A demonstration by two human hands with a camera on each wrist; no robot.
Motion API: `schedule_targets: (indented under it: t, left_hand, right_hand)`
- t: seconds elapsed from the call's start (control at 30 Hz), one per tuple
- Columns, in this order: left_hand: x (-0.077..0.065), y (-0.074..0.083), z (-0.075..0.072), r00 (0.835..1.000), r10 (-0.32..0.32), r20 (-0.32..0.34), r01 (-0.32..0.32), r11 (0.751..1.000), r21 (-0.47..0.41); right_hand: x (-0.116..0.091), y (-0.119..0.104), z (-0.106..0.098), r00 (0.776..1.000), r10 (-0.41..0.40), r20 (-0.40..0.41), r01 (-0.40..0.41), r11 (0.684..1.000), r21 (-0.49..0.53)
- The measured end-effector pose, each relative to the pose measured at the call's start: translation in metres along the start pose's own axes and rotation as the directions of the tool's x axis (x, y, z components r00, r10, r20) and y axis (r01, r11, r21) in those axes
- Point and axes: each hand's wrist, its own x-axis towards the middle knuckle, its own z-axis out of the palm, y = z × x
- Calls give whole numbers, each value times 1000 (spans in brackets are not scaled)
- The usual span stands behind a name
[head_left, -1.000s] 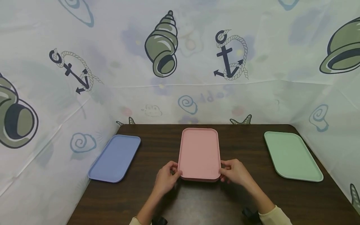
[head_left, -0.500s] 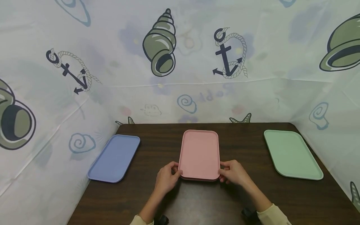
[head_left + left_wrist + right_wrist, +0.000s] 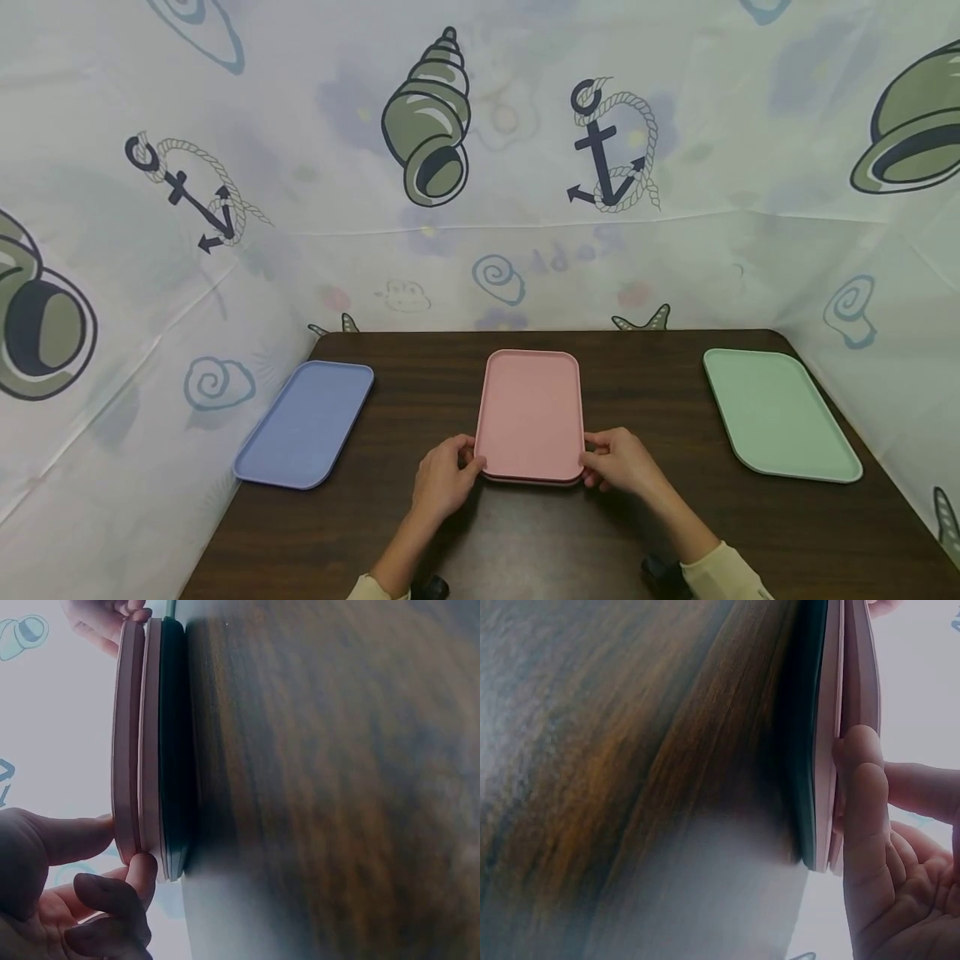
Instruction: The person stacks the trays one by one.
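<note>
In the head view a pink tray [image 3: 529, 417] lies at the middle of the table, on top of a stack. The left wrist view shows a second pink tray [image 3: 151, 742] just under it and a dark green tray [image 3: 174, 742] at the bottom. My left hand [image 3: 442, 477] pinches the top pink tray at its near left corner, thumb above and fingers beneath its rim. At the near right corner my right hand [image 3: 622, 461] pinches the same tray. A narrow gap shows between the two pink trays in both wrist views.
A blue tray [image 3: 306, 425] lies at the left side of the dark wooden table [image 3: 645, 375]. Toward the right edge lies a light green tray [image 3: 782, 415]. A printed cloth [image 3: 300, 100] hangs around the back and sides.
The top pink tray has come down slightly, its far edge now lower in the head view. My right hand has shifted a little to the left. Both hands keep their hold.
</note>
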Motion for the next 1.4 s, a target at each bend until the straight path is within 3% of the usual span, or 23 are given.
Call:
schedule_targets:
  t: [0.47,0.83,1.4]
  left_hand:
    - [-1,1,-2,999,-12,45,12,1000,9]
    - [-6,1,-5,996,34,81,-35,999,11]
    - [-7,0,-4,994,21,109,-26,998,49]
  right_hand:
    - [2,6,1,1000,8,-2,-8,1000,-29]
    - [2,8,0,1000,22,2,-22,1000,-6]
    - [0,9,1,999,38,-12,-38,999,8]
